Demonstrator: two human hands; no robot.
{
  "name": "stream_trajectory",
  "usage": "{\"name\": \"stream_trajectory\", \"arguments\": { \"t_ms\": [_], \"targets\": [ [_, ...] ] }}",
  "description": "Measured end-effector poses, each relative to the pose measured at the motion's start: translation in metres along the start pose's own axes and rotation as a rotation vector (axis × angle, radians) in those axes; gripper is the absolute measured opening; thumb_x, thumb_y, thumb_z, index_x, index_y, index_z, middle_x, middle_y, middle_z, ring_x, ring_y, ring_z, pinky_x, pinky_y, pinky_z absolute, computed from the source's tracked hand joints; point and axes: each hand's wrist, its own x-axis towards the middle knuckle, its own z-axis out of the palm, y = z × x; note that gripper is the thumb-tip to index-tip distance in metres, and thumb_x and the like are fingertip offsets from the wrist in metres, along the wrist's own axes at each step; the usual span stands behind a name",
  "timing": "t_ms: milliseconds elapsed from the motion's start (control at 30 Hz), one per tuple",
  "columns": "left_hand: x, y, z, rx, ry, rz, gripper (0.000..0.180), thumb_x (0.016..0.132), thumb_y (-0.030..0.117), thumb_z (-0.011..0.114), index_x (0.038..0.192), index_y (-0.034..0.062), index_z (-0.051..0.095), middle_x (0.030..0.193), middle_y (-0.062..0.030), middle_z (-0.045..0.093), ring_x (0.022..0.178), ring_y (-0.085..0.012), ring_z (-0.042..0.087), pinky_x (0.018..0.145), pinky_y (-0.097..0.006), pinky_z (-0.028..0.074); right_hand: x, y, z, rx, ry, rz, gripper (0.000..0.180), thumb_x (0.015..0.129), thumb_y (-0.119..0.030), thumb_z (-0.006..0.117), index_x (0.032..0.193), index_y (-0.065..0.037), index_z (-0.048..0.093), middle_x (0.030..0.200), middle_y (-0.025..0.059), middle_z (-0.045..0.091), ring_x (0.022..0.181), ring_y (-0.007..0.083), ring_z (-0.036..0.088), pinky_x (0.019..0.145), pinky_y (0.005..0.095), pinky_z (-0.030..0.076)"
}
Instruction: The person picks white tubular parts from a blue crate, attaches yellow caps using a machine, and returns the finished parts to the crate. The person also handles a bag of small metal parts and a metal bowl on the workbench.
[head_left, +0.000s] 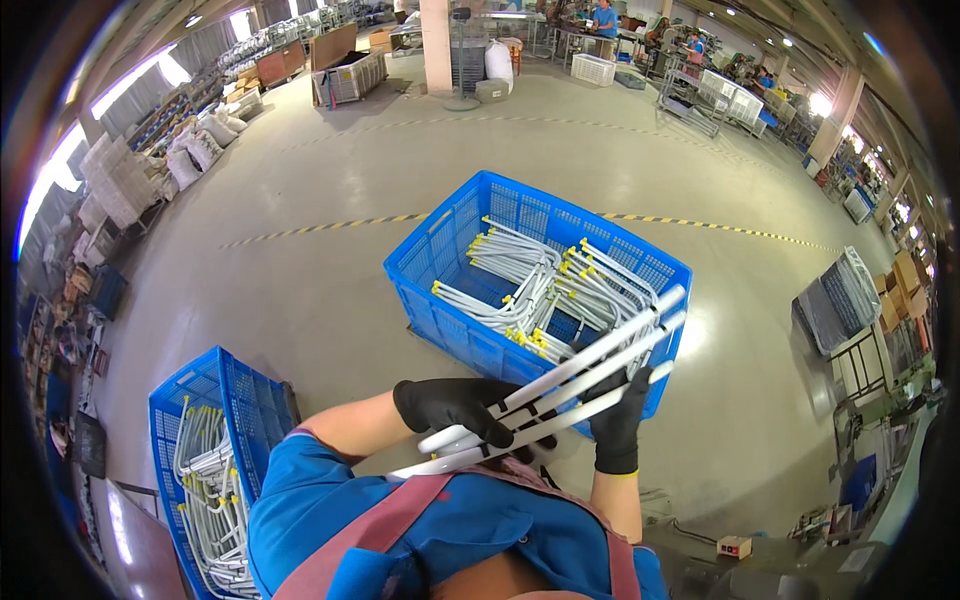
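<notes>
A bundle of white tubes [600, 346] with dark bands lies slantwise across both my hands, rising to the right. My left hand [447, 405], in a black glove, is closed around the bundle near its lower end. My right hand [618, 425], also gloved in black, grips the tubes nearer their upper end, and its fingers are partly hidden behind them. Just beyond stands a blue plastic crate [440, 322] with perforated walls. Inside it lie stacks of bent white tubes [520, 258] with yellow end pieces. The bundle's upper end overlaps the crate's near right side in view.
At my left stands another blue crate [262, 400], holding more bent tubes [205, 470] with yellow tips. A yellow-and-black floor line [330, 228] runs behind the middle crate. A pillar [436, 45] stands farther back, and a person in blue [604, 20] is by distant tables.
</notes>
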Motion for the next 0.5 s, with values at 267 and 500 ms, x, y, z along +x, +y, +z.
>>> {"name": "stream_trajectory", "arguments": {
  "t_ms": [267, 500],
  "targets": [
    [-0.073, -0.050, 0.000, 0.339, -0.024, -0.207, 0.080, 0.068, 0.019, 0.080, 0.133, -0.0036, 0.039, 0.118, -0.0139, 0.059, 0.105, -0.0204, 0.057, 0.090, -0.033, 0.046, -0.064, -0.020, 0.020, 0.367, -0.143, -0.196, 0.080, 0.087, -0.055, 0.052, 0.143, -0.002, 0.027, 0.143, 0.0250, 0.034, 0.130, 0.0379, 0.038, 0.108, 0.0516, 0.030],
    [-0.186, -0.113, -0.026, 0.478, -0.078, -0.291, 0.069, 0.068, 0.017, 0.081, 0.126, -0.0030, 0.050, 0.111, -0.0112, 0.064, 0.096, -0.0179, 0.060, 0.086, -0.033, 0.048, -0.127, 0.015, 0.044, 0.488, -0.197, -0.271, 0.099, 0.081, -0.060, 0.057, 0.142, 0.007, 0.020, 0.146, 0.0241, 0.030, 0.132, 0.0365, 0.034, 0.111, 0.0500, 0.022]
  ]
}}
